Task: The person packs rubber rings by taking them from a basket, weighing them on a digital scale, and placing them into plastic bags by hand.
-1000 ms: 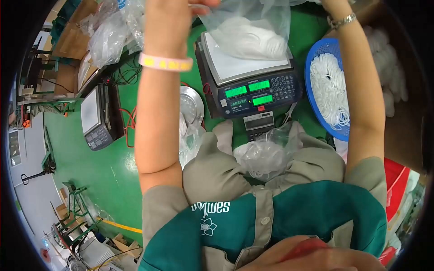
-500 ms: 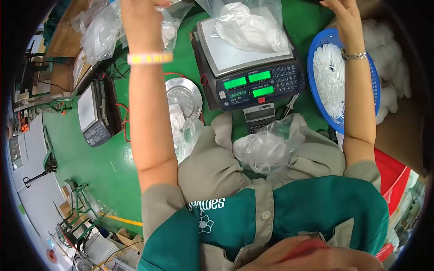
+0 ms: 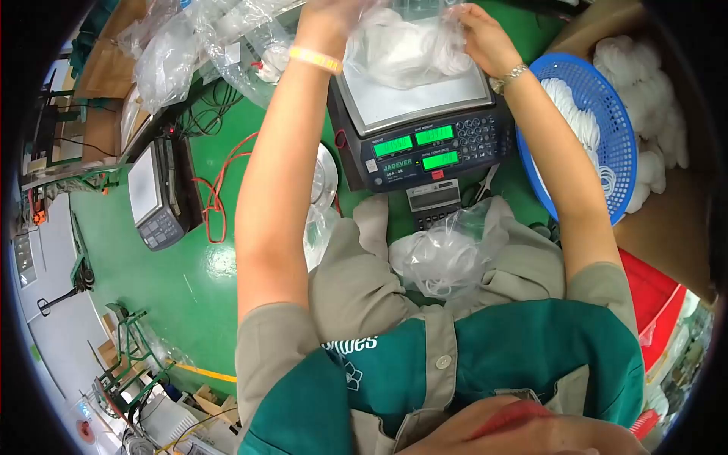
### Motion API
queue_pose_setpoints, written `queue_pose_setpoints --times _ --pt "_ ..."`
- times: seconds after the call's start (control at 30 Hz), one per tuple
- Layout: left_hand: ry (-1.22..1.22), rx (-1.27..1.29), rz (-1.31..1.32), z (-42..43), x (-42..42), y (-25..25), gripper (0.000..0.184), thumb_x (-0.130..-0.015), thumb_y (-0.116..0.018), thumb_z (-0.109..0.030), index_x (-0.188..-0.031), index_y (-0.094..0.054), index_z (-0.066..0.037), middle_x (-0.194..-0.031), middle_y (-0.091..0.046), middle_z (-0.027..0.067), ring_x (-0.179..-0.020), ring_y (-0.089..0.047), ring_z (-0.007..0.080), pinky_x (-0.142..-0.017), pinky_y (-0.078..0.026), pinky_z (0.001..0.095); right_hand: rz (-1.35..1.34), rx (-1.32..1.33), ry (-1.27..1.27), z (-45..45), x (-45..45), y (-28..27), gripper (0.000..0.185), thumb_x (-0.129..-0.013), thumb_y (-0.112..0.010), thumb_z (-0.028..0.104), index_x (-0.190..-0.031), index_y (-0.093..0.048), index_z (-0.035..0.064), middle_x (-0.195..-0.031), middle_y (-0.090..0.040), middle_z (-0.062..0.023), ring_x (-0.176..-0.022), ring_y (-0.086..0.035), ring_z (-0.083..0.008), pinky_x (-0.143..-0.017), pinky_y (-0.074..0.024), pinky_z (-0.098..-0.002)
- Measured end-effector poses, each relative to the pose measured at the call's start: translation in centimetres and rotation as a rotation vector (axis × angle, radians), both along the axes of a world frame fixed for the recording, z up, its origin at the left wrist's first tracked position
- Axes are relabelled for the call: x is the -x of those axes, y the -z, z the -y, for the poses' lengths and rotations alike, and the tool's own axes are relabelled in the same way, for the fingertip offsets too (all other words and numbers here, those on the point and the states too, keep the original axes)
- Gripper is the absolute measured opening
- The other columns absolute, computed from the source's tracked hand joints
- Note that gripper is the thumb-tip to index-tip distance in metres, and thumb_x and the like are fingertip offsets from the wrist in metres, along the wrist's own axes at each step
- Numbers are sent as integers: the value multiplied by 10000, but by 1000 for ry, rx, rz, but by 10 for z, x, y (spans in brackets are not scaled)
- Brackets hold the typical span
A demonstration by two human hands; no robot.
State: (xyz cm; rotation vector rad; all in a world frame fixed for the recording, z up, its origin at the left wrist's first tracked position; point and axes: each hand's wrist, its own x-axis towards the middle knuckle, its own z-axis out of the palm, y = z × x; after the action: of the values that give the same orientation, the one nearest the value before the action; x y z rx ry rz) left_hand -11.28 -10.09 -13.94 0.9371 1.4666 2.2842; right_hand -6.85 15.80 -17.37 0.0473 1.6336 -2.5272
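A clear plastic bag of white cord bundles [image 3: 402, 49] rests on the plate of the near scale [image 3: 425, 102]. On the bag's right edge, my right hand [image 3: 485, 38] pinches the plastic with its fingertips. At the bag's upper left is my left hand [image 3: 330, 19], blurred and partly cut off by the top of the view, so its fingers are not clear. The scale's green displays are lit. A calculator [image 3: 434, 199] lies below it. Between my legs sits another clear bag with white cords [image 3: 440, 258].
A blue basket [image 3: 622, 152] of white cords stands right of the scale, near a cardboard box [image 3: 667, 231] with white bundles. A second scale [image 3: 152, 193], red cable [image 3: 216, 201] and round metal tray [image 3: 324, 178] are at left. More clear bags [image 3: 171, 72] lie at upper left.
My right hand has come in leftward and down from above the basket to the bag's edge. My left hand has moved right to the bag's other side. The bag has shifted slightly left.
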Motion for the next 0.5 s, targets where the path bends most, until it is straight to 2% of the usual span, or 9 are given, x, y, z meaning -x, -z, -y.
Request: queue_pose_setpoints --times 0.03,0.07,0.13,0.17,0.2,0.3,0.33,0.47,0.5 --pt "-61 59 124 1 -29 -20 288 -910 -434 -192 -1097 -470 25 -1084 -545 144 -1045 -513 212 -938 -380 341 -12 -61 -10 2 -9 -7 131 -891 -462 196 -955 -537 109 -939 -573 31 -875 -506 -86 -719 -434 -302" --pt "-149 98 -9 5 -37 -15 313 -856 -455 -112 -1130 -463 39 -1113 -544 147 -931 -557 206 -831 -424 312 -27 -122 -17 2 -17 -12 133 -892 -461 206 -954 -538 116 -939 -574 38 -869 -503 -77 -711 -423 -282" --pt "-417 209 139 2 -79 -42 257 -870 -434 -114 -1058 -514 41 -1028 -594 170 -967 -568 255 -825 -432 316 52 -349 13 -4 -35 11 181 -878 -482 232 -1001 -557 123 -958 -572 56 -864 -491 -54 -719 -375 -246" --pt "-408 130 191 4 -82 -45 258 -869 -429 -123 -1054 -516 34 -1001 -596 163 -940 -580 254 -838 -439 322 60 -468 10 -8 -40 24 204 -872 -490 243 -1021 -563 124 -965 -572 60 -865 -487 -48 -722 -362 -242" --pt "-399 51 242 6 -83 -47 259 -869 -425 -132 -1050 -518 28 -975 -598 155 -913 -592 252 -850 -445 327 141 -415 66 -8 -49 27 235 -859 -492 243 -1041 -578 120 -967 -571 54 -882 -481 -55 -776 -354 -238" --pt "-444 98 211 12 -86 -63 338 -907 -394 -213 -1122 -477 33 -1098 -554 181 -1023 -538 261 -876 -403 330 37 -280 26 -19 -49 38 285 -866 -472 171 -1094 -567 28 -1038 -587 -36 -966 -510 -130 -861 -374 -243" --pt "-422 62 212 12 -85 -71 334 -896 -404 -191 -1133 -476 33 -1140 -532 165 -1061 -509 254 -888 -396 349 40 -280 28 -18 -53 29 285 -866 -472 171 -1094 -567 28 -1038 -587 -36 -966 -510 -130 -861 -374 -243" --pt "-516 124 66 -7 -80 -97 513 -898 -420 -401 -1226 -431 -7 -1148 -524 111 -1078 -485 198 -950 -319 325 -229 -599 69 -25 -42 33 334 -820 -467 162 -1142 -529 100 -1087 -558 -60 -968 -524 -157 -835 -380 -270" --pt "-557 180 50 -17 -88 -115 529 -894 -421 -418 -1236 -426 -14 -1167 -514 117 -1097 -471 199 -970 -294 336 -33 -483 118 -26 -41 31 354 -806 -473 165 -1152 -516 103 -1091 -556 -48 -975 -519 -151 -846 -364 -285"
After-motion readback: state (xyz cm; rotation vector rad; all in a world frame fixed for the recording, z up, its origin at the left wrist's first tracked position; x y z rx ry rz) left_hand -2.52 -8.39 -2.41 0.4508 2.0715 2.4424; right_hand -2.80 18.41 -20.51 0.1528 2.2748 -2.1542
